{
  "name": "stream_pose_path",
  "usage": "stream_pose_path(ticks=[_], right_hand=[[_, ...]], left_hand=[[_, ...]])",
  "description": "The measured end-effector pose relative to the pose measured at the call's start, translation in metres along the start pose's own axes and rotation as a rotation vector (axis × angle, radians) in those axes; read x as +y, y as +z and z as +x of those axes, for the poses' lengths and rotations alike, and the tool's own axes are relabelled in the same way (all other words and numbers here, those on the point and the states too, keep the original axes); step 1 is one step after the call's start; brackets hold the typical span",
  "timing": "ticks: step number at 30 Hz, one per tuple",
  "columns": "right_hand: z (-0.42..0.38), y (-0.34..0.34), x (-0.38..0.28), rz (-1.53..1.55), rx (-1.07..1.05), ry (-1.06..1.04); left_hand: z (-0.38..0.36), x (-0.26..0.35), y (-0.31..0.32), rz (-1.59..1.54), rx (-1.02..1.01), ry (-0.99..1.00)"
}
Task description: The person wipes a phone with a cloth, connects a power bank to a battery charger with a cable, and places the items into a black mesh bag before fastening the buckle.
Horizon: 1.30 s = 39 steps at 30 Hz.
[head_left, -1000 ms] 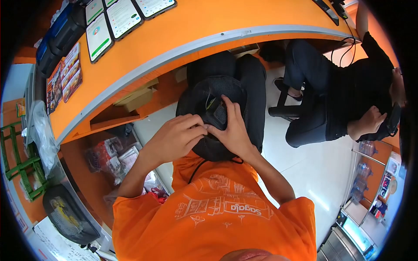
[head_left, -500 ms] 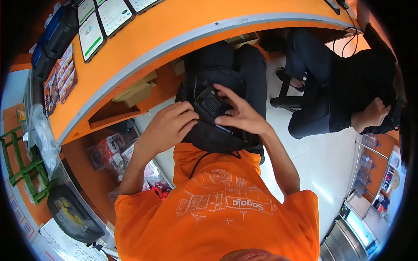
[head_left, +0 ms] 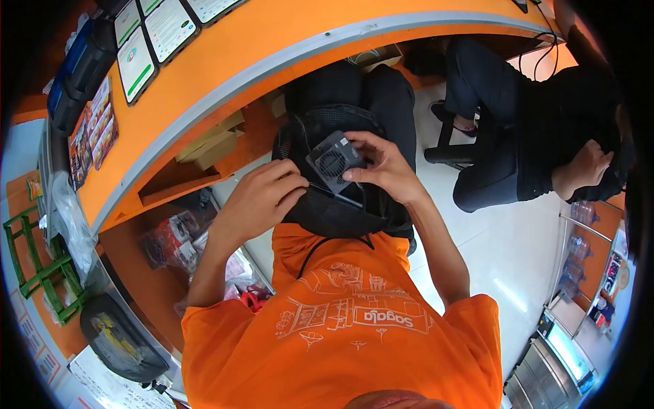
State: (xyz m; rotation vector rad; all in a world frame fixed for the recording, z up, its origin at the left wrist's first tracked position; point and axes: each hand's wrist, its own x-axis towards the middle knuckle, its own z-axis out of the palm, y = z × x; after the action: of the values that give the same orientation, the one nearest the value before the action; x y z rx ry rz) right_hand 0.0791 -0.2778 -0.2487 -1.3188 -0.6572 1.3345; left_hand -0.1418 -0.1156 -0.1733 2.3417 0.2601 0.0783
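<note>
A black mesh bag [head_left: 340, 221] lies on the wearer's lap with its opening upward. My right hand [head_left: 385, 165] grips a small dark box with a round fan grille [head_left: 332, 161] by its right side, thumb below and fingers on top. The box is tilted over the bag's opening. To the left, my left hand [head_left: 267, 196] has its fingers curled together at the bag's edge; the fingertips seem to pinch the rim.
An orange counter [head_left: 272, 41] with a metal edge curves in front, bearing several phones [head_left: 136, 65] and leaflets [head_left: 102, 129]. At the right sits a person in black [head_left: 504, 129]. Plastic-wrapped packets [head_left: 174, 238] lie on a lower shelf.
My right hand has turned and raised the dark box a little, so its round fan grille now shows. My left hand has barely moved.
</note>
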Motion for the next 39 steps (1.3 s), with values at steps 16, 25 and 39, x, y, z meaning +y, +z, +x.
stream_pose_path(ticks=[16,25,39], right_hand=[[0.003,-0.002,-0.004,-0.116,0.017,-0.095],[-0.021,0.003,-0.043,0.516,-0.012,0.141],[-0.058,0.062,-0.007,0.791,0.273,-0.024]], left_hand=[[0.001,0.002,0.000,-0.006,0.012,-0.032],[0.000,0.013,0.001,-0.106,0.110,-0.066],[-0.013,0.014,0.004,-1.118,-0.589,-0.611]])
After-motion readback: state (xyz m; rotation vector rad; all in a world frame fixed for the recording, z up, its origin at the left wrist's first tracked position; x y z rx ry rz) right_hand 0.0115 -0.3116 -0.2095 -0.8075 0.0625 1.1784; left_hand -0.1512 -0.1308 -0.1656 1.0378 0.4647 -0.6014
